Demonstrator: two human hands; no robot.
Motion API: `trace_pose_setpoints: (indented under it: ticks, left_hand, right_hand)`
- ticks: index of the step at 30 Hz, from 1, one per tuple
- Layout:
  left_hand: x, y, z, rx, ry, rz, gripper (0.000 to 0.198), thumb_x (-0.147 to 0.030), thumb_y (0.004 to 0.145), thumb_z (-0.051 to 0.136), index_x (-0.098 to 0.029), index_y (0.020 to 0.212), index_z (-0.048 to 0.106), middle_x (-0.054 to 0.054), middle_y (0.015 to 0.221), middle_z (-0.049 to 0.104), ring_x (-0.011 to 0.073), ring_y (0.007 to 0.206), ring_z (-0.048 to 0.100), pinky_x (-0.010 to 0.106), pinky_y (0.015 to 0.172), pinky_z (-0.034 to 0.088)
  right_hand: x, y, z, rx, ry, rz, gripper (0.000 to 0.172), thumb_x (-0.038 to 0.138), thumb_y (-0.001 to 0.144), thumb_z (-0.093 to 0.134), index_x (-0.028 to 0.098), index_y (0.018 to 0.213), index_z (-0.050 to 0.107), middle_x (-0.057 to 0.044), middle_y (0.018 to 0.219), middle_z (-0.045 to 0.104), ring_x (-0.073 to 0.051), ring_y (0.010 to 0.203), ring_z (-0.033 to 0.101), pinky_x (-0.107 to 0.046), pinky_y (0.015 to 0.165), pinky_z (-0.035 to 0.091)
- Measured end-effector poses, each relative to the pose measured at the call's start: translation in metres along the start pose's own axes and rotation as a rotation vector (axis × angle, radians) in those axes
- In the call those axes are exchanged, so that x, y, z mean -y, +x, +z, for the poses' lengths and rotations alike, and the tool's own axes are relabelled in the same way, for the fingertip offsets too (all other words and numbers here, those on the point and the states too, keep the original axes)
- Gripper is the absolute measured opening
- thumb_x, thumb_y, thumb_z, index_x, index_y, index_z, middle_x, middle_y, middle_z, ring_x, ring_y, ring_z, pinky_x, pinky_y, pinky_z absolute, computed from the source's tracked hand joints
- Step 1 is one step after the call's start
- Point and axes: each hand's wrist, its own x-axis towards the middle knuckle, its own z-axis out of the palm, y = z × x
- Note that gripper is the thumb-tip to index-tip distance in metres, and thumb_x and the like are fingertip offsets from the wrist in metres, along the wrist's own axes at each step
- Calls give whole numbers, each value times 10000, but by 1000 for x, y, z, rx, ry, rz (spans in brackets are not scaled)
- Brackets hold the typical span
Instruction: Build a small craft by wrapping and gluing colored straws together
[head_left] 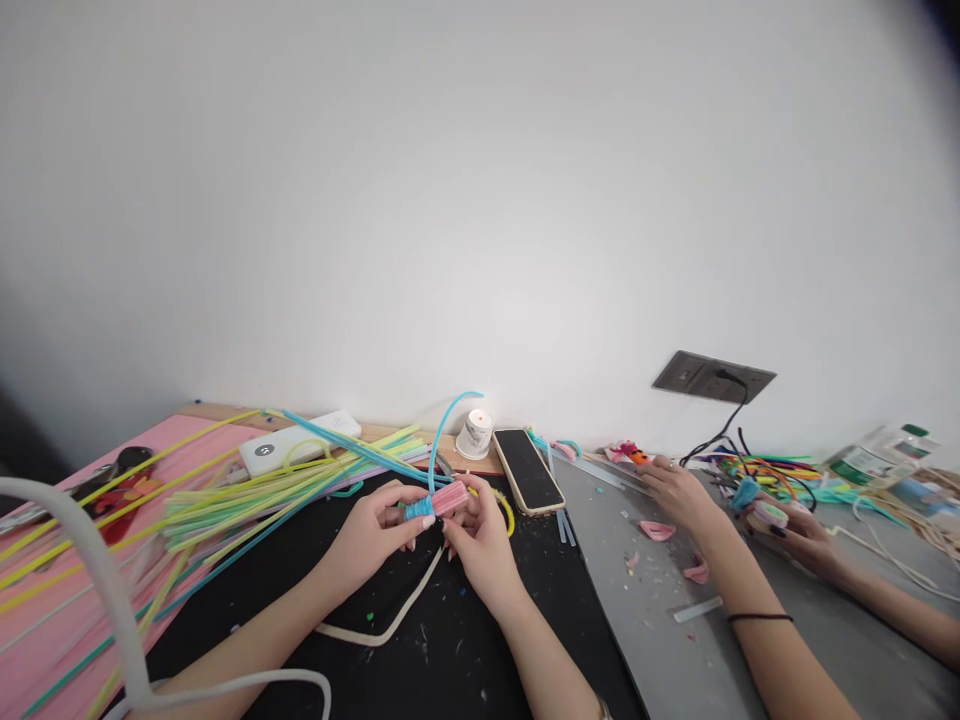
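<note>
Between my two hands is a small roll of pink and blue pipe cleaners (450, 498), held sideways above the black mat (420, 660). My left hand (382, 520) closes its fingers on the blue-wrapped end. At the pink end, my right hand (476, 530) pinches the roll with thumb and fingers. A loose blue pipe cleaner (435, 435) rises from the roll and curves over to the right. Beneath my hands a cream-coloured cord (397, 625) lies bent on the mat.
Bundled pastel pipe cleaners (247, 500) spread over the left side near a white power strip (300, 443). A paper cup (475, 434) and a phone (529, 470) stand by the wall. At right, a co-worker's hands (679, 495) handle craft pieces on a grey surface, among pink scraps (657, 530).
</note>
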Motion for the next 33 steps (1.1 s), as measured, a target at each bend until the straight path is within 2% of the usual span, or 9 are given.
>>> trace_pose_setpoints:
  ticks: [11,17,33]
  left_hand:
    - [5,1,-3,25,6,21,283,-310,729,727,-163,962,666,-9,838,564,105,542,568,257,523,485]
    - [3,1,-2,18,9,32,256,-307,720,723,-165,928,676,-21,829,526,99,523,555,250,495,476]
    - [4,0,-2,-13,47,56,273,-346,711,732,-175,920,694,9,849,588,123,548,569,266,507,492]
  right_hand:
    - [0,-1,0,-8,-29,14,472,121,715,584,226,1160,468,54,704,535,-94,521,458,-211,468,385]
    - [1,-1,1,-10,-30,5,470,124,701,577,229,1148,473,61,691,515,-92,511,423,-203,455,368]
    - [-2,-1,0,-3,-64,-18,461,131,714,585,241,1148,474,54,703,523,-100,524,422,-204,462,354]
